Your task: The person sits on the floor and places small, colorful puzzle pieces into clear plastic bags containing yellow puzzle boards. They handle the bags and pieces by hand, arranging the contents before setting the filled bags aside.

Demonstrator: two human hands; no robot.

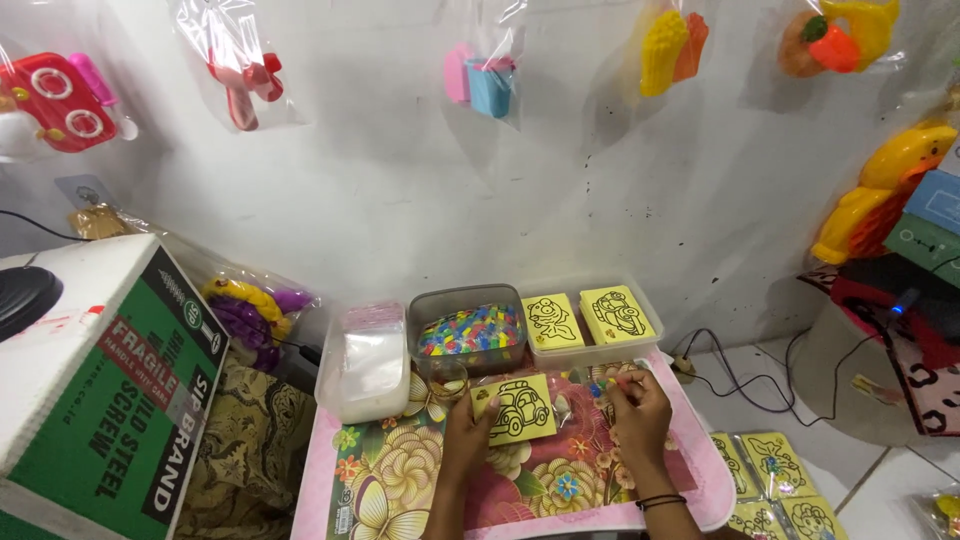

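Yellow card (515, 409) with a car outline sits on the flowery tray (400, 480), and we've got our left hand (466, 436) pinching its left edge. Our right hand (638, 415) has fingers bunched on a clear little bag (590, 392) just right of it. Farther off: a tub of colourful bits (470, 330), and a box of more yellow cards (585, 318) to its right.

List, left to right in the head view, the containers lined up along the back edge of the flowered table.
Clear bag of white material → clear tub of colourful small pieces → clear tray holding two stacks of yellow picture cards.
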